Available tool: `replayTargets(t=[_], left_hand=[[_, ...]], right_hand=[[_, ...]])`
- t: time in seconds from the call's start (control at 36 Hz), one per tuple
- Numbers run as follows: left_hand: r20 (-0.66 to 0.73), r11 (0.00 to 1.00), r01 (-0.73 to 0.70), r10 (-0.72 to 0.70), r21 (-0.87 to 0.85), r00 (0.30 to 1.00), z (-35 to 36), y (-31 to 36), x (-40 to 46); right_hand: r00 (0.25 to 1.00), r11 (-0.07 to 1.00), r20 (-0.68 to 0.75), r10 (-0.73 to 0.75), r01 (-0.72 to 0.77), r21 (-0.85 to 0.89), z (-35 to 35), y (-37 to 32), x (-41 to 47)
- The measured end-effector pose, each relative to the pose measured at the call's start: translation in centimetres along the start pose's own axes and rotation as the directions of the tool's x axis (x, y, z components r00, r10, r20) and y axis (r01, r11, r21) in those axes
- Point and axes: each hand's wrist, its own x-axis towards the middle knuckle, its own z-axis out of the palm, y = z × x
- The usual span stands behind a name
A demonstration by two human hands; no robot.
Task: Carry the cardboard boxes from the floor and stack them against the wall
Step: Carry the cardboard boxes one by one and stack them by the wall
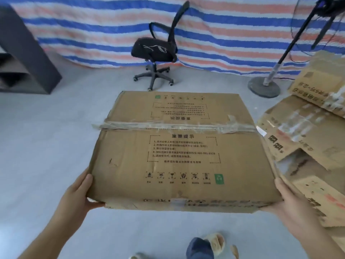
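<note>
Both hands, left hand and right hand, grip the big box by its near corners, fingers curled underneath, above the floor. It could tip forward and fall.

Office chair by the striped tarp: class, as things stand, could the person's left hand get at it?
Probably not yet. The left hand grips a near corner of the big cardboard box, as does the right hand. The office chair stands well beyond the box, though the floor between looks open.
</note>
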Motion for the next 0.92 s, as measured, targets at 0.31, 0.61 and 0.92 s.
replayTargets(t=[0.31,0.61,0.92], left_hand=[[-0.410,0.976,-0.055,-0.037,-0.210,0.911,-23.3,-1.8,-7.2],[-0.742,0.905,-0.170,-0.200,-0.390,0.640,-34.5,-6.3,-13.0],[-0.857,0.862,-0.261,-0.307,-0.435,0.414,-42.0,-5.7,-9.7]], right_hand=[[0.913,0.986,0.395,0.100,-0.036,-0.165,23.9,6.2,-3.0],[0.667,0.907,0.699,0.257,0.082,-0.412,45.4,9.6,-4.1],[0.473,0.841,0.791,0.389,0.168,-0.514,67.8,15.0,-2.5]])
